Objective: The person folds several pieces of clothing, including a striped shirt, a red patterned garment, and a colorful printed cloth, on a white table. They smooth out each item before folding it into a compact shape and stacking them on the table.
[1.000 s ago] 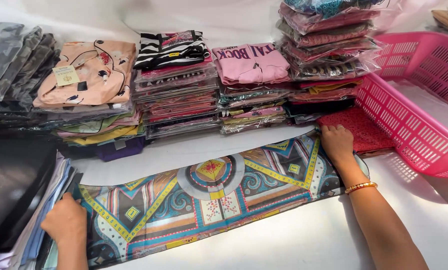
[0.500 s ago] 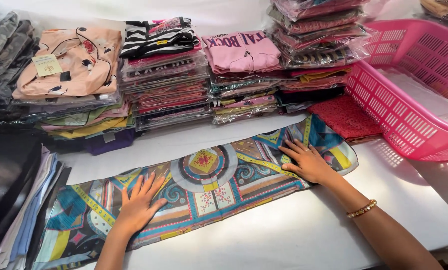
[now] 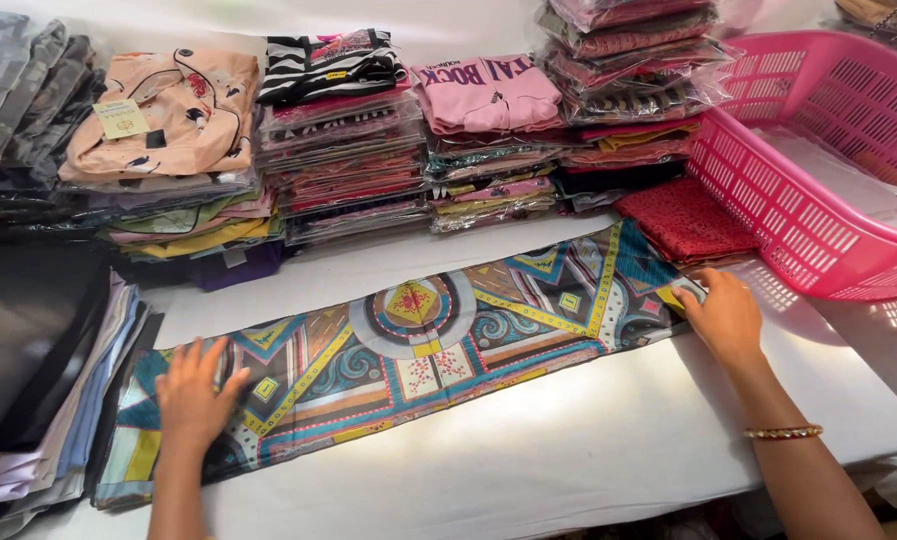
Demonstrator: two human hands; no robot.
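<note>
A white table point(image 3: 568, 470) carries rows of folded clothes along its far edge. Four stacks of packed garments stand side by side there: one topped by a peach shirt point(image 3: 163, 115), one by a striped top point(image 3: 328, 65), one by a pink shirt point(image 3: 488, 95), and one of clear bags point(image 3: 633, 55). One pink basket point(image 3: 818, 170) sits at the right, with one red folded cloth point(image 3: 683, 220) just beside it. A pile of flat fabrics point(image 3: 38, 380) lies at the left edge.

One long patterned scarf point(image 3: 418, 340) lies stretched across the middle of the table. The left hand point(image 3: 193, 395) rests flat on its left end, fingers spread, gripping nothing. The right hand point(image 3: 723, 315) presses on its right end, fingers curled at the edge; whether they pinch the cloth cannot be told. One beaded bracelet point(image 3: 783, 432) circles the right wrist.
</note>
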